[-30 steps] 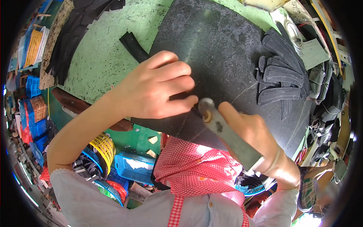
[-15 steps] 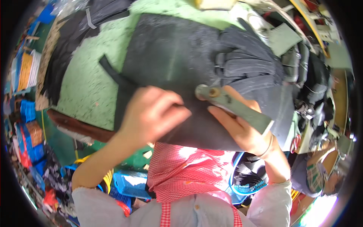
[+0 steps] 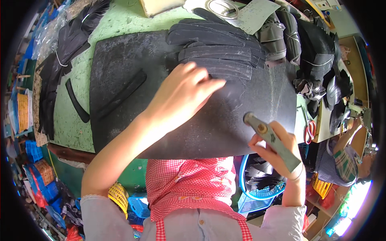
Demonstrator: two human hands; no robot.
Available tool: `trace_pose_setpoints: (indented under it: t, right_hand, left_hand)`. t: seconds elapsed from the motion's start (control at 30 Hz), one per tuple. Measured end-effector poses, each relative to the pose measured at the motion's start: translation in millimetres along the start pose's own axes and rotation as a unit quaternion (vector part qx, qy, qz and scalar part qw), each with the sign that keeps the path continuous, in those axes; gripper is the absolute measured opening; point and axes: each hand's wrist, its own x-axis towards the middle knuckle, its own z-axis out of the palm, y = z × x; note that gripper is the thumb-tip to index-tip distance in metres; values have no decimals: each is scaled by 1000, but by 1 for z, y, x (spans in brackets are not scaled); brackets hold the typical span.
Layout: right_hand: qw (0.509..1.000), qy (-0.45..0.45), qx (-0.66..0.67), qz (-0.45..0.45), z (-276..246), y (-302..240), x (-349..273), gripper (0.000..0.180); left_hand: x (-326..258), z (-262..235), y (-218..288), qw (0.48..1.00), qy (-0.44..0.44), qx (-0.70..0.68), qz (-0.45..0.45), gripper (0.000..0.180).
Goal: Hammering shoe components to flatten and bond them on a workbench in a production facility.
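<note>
Big black sheet (image 3: 120, 80) lies flat on the green table (image 3: 116, 20), looking limp and light; best pinned flat. Left hand (image 3: 181, 96), fingers spread, presses it. At four o'clock, right hand (image 3: 277, 150) grips a knife (image 3: 271, 140).

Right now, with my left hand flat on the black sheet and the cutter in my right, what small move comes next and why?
Probably bring the cutting tool in your right hand down onto the black sheet. Your left hand presses it flat beside the stack of cut strips, while the tool's tip hangs at the sheet's near right part.
</note>
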Motion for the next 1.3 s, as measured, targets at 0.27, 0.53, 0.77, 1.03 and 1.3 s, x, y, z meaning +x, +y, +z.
trace_pose_setpoints:
  t: [0.27,0.53,0.77,1.03,1.3]
  right_hand:
    - [973,-173,27,-149,32,4,-3,19]
    - [970,-154,-69,-174,55,-7,-1,21]
    - [976,-120,-101,-152,42,3,-7,23]
    - [960,-116,-138,-216,46,7,-5,26]
    - [996,-56,-15,-62,29,-14,-4,21]
  left_hand:
    - [-78,-56,44,985,-156,-38,-62,48]
    - [-71,-21,44,991,-69,-97,-57,37]
    - [-66,-12,20,991,-8,-97,93,30]
    - [-61,-15,19,983,-32,-80,162,22]
    - [-60,-13,19,986,-55,-144,60,30]
